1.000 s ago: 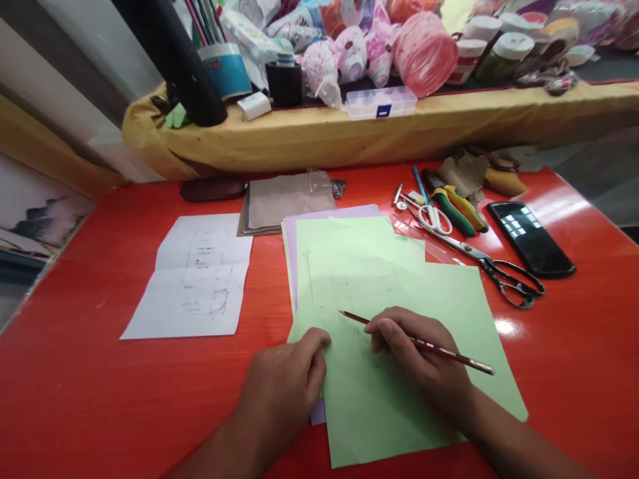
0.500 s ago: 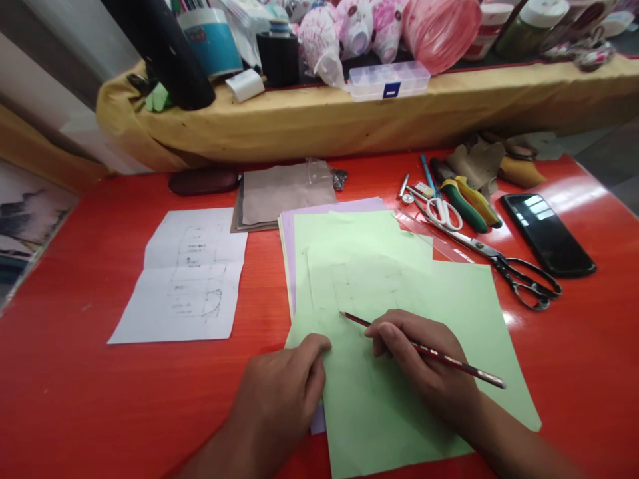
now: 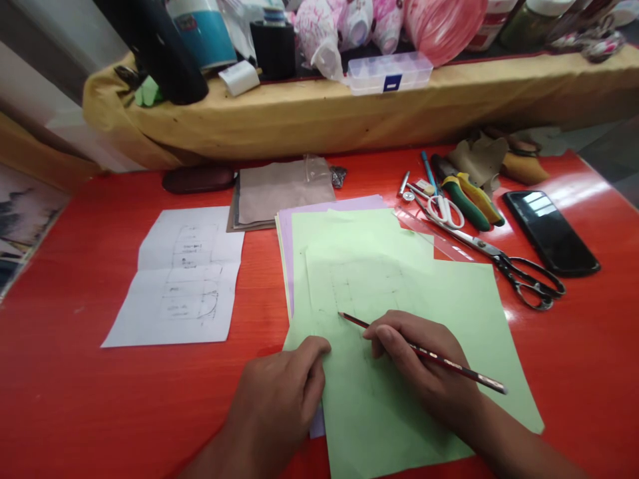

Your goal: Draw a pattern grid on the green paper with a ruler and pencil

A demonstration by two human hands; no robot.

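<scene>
My right hand is closed around a dark red-and-black pencil, whose point touches a light green sheet of paper. Faint pencil lines show on that sheet above the tip. At the paper's left edge rests my left hand, its fingers curled and the index finger and thumb against the edge; the other fingertips are hidden. Lying to the left is a creased white sheet with a pencil drawing of lines and a curve. More green and lilac paper is stacked underneath.
On the red table's right are black-handled scissors, small white scissors, pliers, a clear ruler and a phone. Brown sheets and a dark case lie behind. A yellow-draped ledge holds jars and a plastic box.
The view has shifted very slightly, moving the ledge up and the white sheet left. Both hands, the pencil and the green sheet hold almost the same places.
</scene>
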